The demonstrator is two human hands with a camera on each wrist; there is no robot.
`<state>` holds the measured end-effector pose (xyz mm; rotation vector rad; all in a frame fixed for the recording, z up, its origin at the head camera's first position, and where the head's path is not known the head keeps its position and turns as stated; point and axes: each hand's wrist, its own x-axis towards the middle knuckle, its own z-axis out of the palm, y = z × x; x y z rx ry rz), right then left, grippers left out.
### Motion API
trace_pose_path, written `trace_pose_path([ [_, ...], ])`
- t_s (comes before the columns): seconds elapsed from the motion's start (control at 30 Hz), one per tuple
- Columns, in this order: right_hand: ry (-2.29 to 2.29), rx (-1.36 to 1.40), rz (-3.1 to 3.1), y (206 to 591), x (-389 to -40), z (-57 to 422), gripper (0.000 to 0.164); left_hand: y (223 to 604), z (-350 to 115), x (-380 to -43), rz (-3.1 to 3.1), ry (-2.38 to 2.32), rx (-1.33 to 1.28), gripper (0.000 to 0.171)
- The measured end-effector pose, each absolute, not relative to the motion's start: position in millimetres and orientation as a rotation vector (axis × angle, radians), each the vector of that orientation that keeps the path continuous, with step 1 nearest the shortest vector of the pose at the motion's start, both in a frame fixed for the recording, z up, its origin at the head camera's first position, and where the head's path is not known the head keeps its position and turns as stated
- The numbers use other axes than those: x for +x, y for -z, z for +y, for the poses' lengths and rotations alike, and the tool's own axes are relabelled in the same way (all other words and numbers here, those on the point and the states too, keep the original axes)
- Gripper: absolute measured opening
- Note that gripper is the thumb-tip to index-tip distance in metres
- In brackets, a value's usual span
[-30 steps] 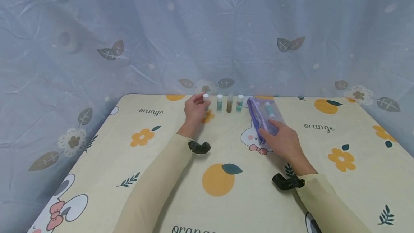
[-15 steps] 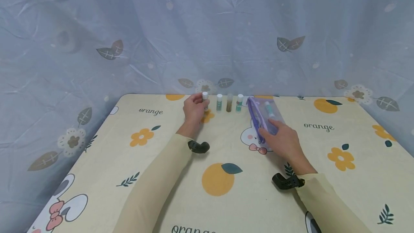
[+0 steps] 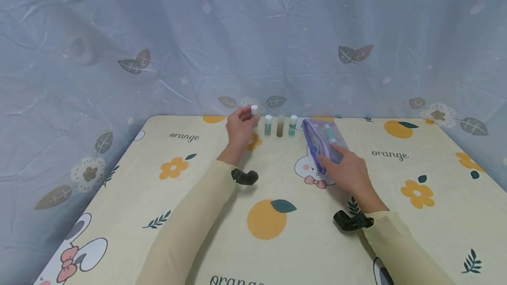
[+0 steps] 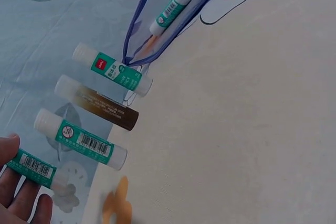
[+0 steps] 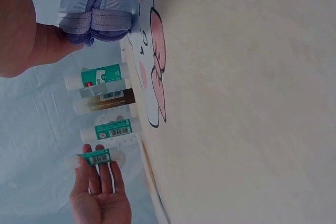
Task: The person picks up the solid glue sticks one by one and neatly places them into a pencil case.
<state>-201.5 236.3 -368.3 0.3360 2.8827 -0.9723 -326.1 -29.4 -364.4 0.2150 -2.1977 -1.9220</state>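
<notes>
My left hand (image 3: 239,130) pinches a green-labelled glue stick (image 4: 35,168) with a white cap, between thumb and fingers, raised off the table. To its right stand three upright sticks in a row: a green glue stick (image 3: 268,126), a brown-bodied glue stick (image 3: 280,127) with a clear, pale top, and another green glue stick (image 3: 292,126). My right hand (image 3: 349,170) grips the near end of a purple mesh zip pouch (image 3: 339,139), its mouth parted toward the row. Inside the pouch lies one green glue stick (image 4: 170,13).
A cream tablecloth (image 3: 309,241) printed with oranges, flowers and rabbits covers the table. Behind the table's far edge hangs a blue-grey patterned curtain (image 3: 253,34). Each wrist wears a black strap-on device (image 3: 244,177).
My left hand has lifted its glue stick up off the table and slightly to the right. The right hand stays at the pouch, whose mouth has parted a little more.
</notes>
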Motion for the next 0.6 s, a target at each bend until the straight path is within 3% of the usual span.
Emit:
trace_pose_path([
  [0.6, 0.998, 0.374, 2.880, 369, -203, 242, 0.082, 351, -27, -323, -2.141, 1.930, 0.114, 0.035],
])
